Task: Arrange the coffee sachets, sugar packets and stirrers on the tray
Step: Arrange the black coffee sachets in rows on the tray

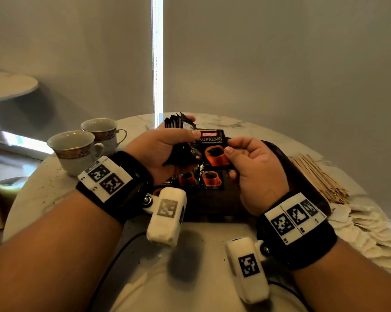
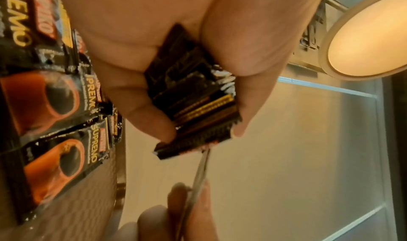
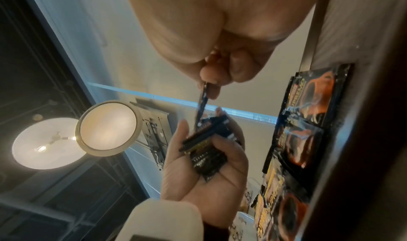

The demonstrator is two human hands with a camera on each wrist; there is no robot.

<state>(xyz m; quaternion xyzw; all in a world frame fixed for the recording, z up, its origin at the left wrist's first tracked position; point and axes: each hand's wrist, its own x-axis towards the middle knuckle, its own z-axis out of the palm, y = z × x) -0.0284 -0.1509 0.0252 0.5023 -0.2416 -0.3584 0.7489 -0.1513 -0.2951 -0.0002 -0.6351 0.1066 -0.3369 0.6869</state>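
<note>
Left hand [image 1: 160,149] has its grip clamped round a stack of black coffee sachets [image 1: 178,131], held up over the dark oval wooden tray [image 1: 302,176]. Right hand [image 1: 255,167] pinches a single black sachet with an orange cup print [image 1: 212,147], thumb and fingers closed on its edge. More printed sachets [image 1: 203,179] lie flat on the tray. Wooden stirrers [image 1: 320,179] and white sugar packets [image 1: 365,228] wait on the marble surface [image 1: 199,278], right of the tray.
</note>
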